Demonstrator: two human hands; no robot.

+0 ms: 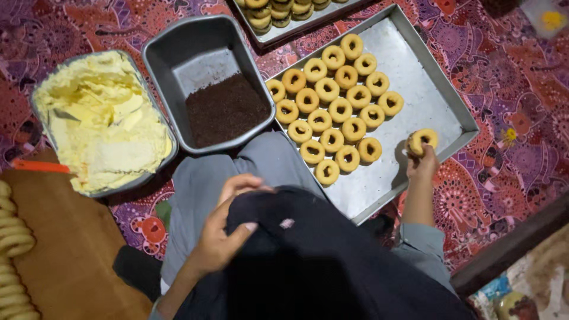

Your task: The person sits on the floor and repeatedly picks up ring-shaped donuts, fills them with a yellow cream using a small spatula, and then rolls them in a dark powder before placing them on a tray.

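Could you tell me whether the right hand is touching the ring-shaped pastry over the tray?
Touching: the head view shows the right hand gripping the ring-shaped pastry.

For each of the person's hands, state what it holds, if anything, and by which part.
The right hand holds a ring-shaped doughnut by its lower edge, over the metal tray. The left hand holds nothing; it rests on dark cloth.

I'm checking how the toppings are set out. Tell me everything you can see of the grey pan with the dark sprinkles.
The grey pan is a deep rectangular metal tin with rounded corners and sloping walls, dull and slightly scuffed. It sits flat on the patterned cloth, between the tub of pale yellow cream and the large tray of ring pastries. Dark brown sprinkles cover about half its floor, heaped at the near end; the far end is bare. No hand touches it.
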